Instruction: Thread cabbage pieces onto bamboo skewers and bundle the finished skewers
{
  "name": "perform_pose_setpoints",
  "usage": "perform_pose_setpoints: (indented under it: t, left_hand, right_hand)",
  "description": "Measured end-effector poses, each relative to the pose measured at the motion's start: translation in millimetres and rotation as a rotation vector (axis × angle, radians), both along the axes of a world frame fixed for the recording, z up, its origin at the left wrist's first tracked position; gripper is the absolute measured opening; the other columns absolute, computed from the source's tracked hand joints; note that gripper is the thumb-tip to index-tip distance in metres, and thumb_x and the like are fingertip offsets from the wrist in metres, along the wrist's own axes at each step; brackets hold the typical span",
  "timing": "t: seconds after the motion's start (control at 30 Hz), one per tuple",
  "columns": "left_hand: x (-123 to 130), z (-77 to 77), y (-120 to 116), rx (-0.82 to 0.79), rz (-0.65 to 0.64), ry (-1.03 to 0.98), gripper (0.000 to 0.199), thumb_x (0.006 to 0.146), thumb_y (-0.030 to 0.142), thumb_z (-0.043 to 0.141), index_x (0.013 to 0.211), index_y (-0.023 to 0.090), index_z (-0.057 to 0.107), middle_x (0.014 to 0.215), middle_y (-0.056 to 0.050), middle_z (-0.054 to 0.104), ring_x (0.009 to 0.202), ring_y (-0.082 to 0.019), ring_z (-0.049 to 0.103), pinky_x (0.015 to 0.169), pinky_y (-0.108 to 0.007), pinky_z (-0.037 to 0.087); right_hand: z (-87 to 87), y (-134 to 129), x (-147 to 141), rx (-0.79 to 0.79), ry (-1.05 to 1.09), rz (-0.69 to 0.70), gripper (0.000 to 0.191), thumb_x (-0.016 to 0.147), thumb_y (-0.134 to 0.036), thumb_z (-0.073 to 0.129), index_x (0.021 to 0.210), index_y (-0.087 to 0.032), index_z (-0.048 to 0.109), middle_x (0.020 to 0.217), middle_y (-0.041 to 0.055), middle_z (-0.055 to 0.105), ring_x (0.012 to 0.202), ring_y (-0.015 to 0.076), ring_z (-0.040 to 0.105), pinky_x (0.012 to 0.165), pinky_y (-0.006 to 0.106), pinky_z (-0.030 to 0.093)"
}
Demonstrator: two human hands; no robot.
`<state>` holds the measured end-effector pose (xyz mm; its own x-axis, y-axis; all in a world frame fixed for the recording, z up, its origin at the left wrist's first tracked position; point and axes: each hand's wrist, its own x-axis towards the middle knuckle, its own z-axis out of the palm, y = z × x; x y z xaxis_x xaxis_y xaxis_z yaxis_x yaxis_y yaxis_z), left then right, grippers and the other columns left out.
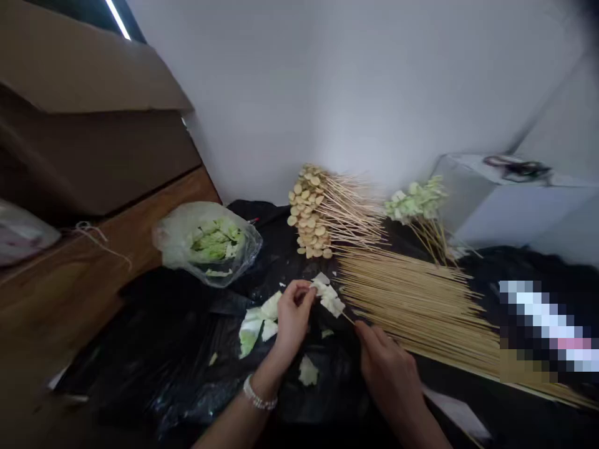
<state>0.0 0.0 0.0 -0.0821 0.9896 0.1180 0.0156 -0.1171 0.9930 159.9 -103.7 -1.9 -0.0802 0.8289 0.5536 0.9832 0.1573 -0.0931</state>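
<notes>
Pale green cabbage pieces [330, 298] bunch at the tip of a thin bamboo skewer [349, 317]. The left hand [292, 318] pinches them in a narrow grip, while the right hand [390, 374] closes narrowly on the skewer, above crinkled black plastic sheeting [140, 349], with bare skewers [412, 305] just right.

A plastic sheet [140, 349] lies over the counter [112, 249], with a bag of cabbage [208, 243] on it at left, a bunch of skewered round slices [309, 212] and a bunch of skewered cabbage [416, 202] behind, loose bamboo skewers [412, 305] at right, and cabbage pieces [256, 327] in front
</notes>
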Motion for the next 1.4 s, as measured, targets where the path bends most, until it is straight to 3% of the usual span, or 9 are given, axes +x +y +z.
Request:
perform_pose_setpoints:
  t: [0.17,0.27,0.37,0.5,0.63,0.87,1.07,1.4]
  left_hand:
    - [1.9,-3.4,-2.1,0.031,-0.055,0.022,0.016,0.08,0.031,0.065,0.081,0.017,0.059,0.072,0.0,0.066,0.067,-0.013,0.063,0.064,-0.022,0.048]
    - [-1.9,-1.3,-2.4,0.051,-0.039,0.049,0.02,0.09,0.036,0.052,0.093,0.017,0.06,0.082,-0.004,0.07,0.075,-0.016,0.066,0.07,-0.026,0.051]
    - [-4.3,0.3,-4.8,0.129,-0.048,0.264,0.023,0.094,0.032,0.046,0.095,0.018,0.063,0.091,-0.006,0.072,0.083,-0.018,0.066,0.076,-0.03,0.051]
    - [-0.6,-1.2,-11.0,0.324,-0.334,0.62,0.017,0.089,0.021,0.053,0.09,0.019,0.07,0.091,-0.005,0.073,0.089,-0.019,0.065,0.084,-0.032,0.047]
    - [2.5,-2.4,-14.1,0.431,-0.539,0.758,0.013,0.086,0.02,0.059,0.088,0.02,0.072,0.095,-0.004,0.073,0.092,-0.019,0.062,0.086,-0.031,0.047]
    - [1.6,-4.4,-12.0,0.433,-0.565,0.781,0.013,0.086,0.02,0.059,0.09,0.02,0.072,0.096,-0.003,0.072,0.094,-0.018,0.059,0.087,-0.031,0.046]
    - [2.8,-7.0,-12.1,0.399,-0.563,0.8,0.013,0.085,0.018,0.06,0.091,0.02,0.072,0.095,-0.003,0.073,0.094,-0.019,0.059,0.086,-0.03,0.047]
    - [2.1,-5.2,-11.2,0.411,-0.571,0.8,0.013,0.083,0.017,0.062,0.092,0.02,0.071,0.095,-0.003,0.073,0.094,-0.018,0.06,0.088,-0.03,0.046]
  right_hand:
    - [-1.2,5.1,-3.5,-0.04,0.028,-0.009,0.03,0.091,-0.01,0.037,0.106,-0.017,0.063,0.08,0.0016,0.069,0.06,0.0131,0.064,0.054,0.026,0.039]
    - [0.0,9.4,6.7,-0.052,0.02,-0.041,0.028,0.093,-0.015,0.039,0.109,-0.02,0.061,0.088,0.0021,0.07,0.058,0.0127,0.062,0.052,0.026,0.037]
    - [6.9,14.5,19.9,-0.032,-0.025,-0.103,0.025,0.093,-0.019,0.042,0.108,-0.021,0.062,0.088,0.0023,0.07,0.06,0.0143,0.06,0.052,0.028,0.033]
    - [25.8,25.2,31.5,-0.039,-0.107,-0.125,0.022,0.09,-0.017,0.048,0.104,-0.021,0.065,0.082,0.0025,0.067,0.069,0.0179,0.058,0.061,0.03,0.032]
    - [45.8,43.8,38.4,-0.116,-0.188,-0.04,0.021,0.083,-0.011,0.057,0.097,-0.021,0.068,0.079,0.0038,0.065,0.082,0.0218,0.055,0.071,0.034,0.031]
    - [63.2,77.9,43.8,-0.072,-0.287,0.023,0.017,0.081,-0.008,0.057,0.084,-0.022,0.067,0.076,0.0034,0.062,0.085,0.0226,0.049,0.085,0.041,0.024]
    - [71.7,86.9,38.3,-0.041,-0.376,0.07,0.019,0.08,-0.006,0.053,0.078,-0.019,0.066,0.075,0.0052,0.062,0.087,0.0225,0.047,0.091,0.042,0.022]
    - [64.6,104.2,24.9,-0.056,-0.515,0.176,0.017,0.083,-0.01,0.052,0.081,-0.017,0.068,0.082,0.0073,0.064,0.094,0.0242,0.047,0.102,0.045,0.017]
